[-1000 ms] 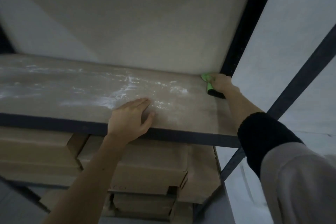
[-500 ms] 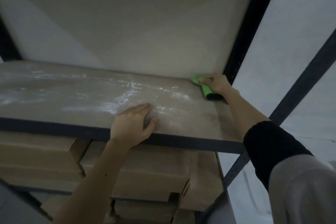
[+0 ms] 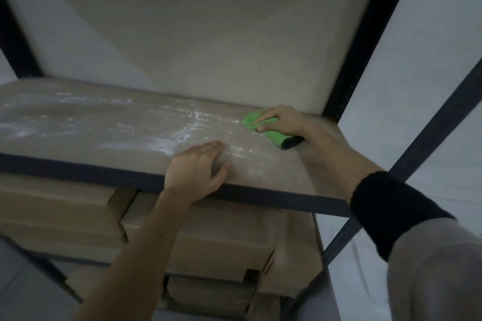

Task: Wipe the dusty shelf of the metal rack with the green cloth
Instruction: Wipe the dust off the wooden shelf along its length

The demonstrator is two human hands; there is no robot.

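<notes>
The brown shelf board [image 3: 91,135] of the metal rack carries streaks of white dust across its middle and left. A folded green cloth [image 3: 271,134] with a dark edge lies on the board's right part. My right hand [image 3: 283,120] presses down on the cloth, fingers stretched over it and thumb against its near side. My left hand [image 3: 195,169] rests flat on the board at its front edge, fingers straight, touching the dust.
Dark metal uprights [image 3: 365,34] and a diagonal brace [image 3: 430,133] stand at the right. A dark front rail [image 3: 78,172] edges the shelf. Stacked cardboard boxes [image 3: 208,237] fill the level below. A pale wall lies behind.
My right hand has slid the green cloth leftward, away from the right rear corner toward the dust. My left hand has stayed in place at the front edge.
</notes>
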